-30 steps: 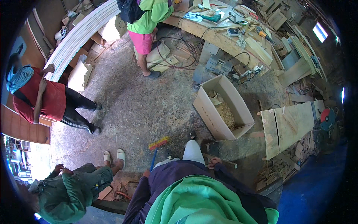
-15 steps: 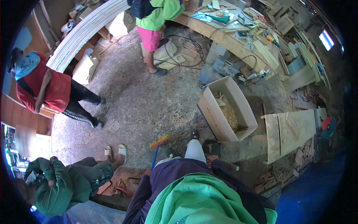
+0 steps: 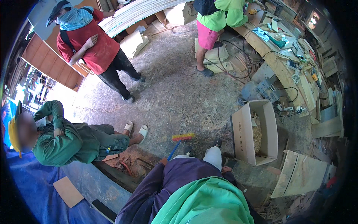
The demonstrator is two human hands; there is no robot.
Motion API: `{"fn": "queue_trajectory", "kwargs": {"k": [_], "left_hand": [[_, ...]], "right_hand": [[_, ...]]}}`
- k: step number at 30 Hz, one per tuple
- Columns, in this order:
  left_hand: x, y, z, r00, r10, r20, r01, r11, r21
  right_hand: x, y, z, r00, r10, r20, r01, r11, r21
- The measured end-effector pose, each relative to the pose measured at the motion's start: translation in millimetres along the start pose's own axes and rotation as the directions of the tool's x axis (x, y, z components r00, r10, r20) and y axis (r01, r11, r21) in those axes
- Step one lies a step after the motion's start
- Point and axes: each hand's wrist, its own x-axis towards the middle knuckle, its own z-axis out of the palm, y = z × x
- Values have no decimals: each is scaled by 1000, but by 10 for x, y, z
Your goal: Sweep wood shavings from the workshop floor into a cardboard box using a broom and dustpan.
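My left hand (image 3: 164, 161) is closed around the upper part of a broom's blue handle (image 3: 174, 150), left of my legs. The broom's head (image 3: 183, 136), with yellow and red bristles, lies on the concrete floor in front of my feet. Beside my right thigh hangs my right hand (image 3: 226, 170), its fingers curled. A dark flat object (image 3: 231, 163) shows just beyond it; what that hand holds, if anything, cannot be made out.
A tall cardboard box (image 3: 242, 130) with wood shavings stands ahead right, near a cluttered workbench (image 3: 283, 56). Three people are around: one in green (image 3: 71, 143) at left, one in red (image 3: 91, 44) farther off, one in lime (image 3: 210, 22) at the bench. Boards (image 3: 298, 173) lie right.
My view has swung left, so the people, box and bench sit farther right. The person in red has an arm out on the stacked boards. The broom stays in my left hand.
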Motion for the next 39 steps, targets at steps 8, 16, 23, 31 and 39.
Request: {"fn": "queue_trajectory", "kwargs": {"k": [8, 16, 23, 31, 39], "left_hand": [[-184, 153, -105, 995, -88, -52, 88, 996, 7], [-330, 316, -169, 994, -102, -43, 104, 993, 48], [-303, 359, -170, 990, -85, -115, 89, 995, 33], [-439, 496, -286, 992, -72, -101, 76, 996, 39], [-346, 331, -144, 976, 52, -211, -35, 996, 86]], "right_hand": [[77, -308, -82, 902, 426, -62, -400, 882, 249], [-34, -395, -180, 876, 475, -82, -458, 873, 168], [-61, -406, -232, 891, 449, -70, -421, 874, 244], [115, -2511, -2042, 984, -168, -59, 118, 365, 923], [-647, -4730, -3938, 459, -732, -504, 348, -373, 860]]}}
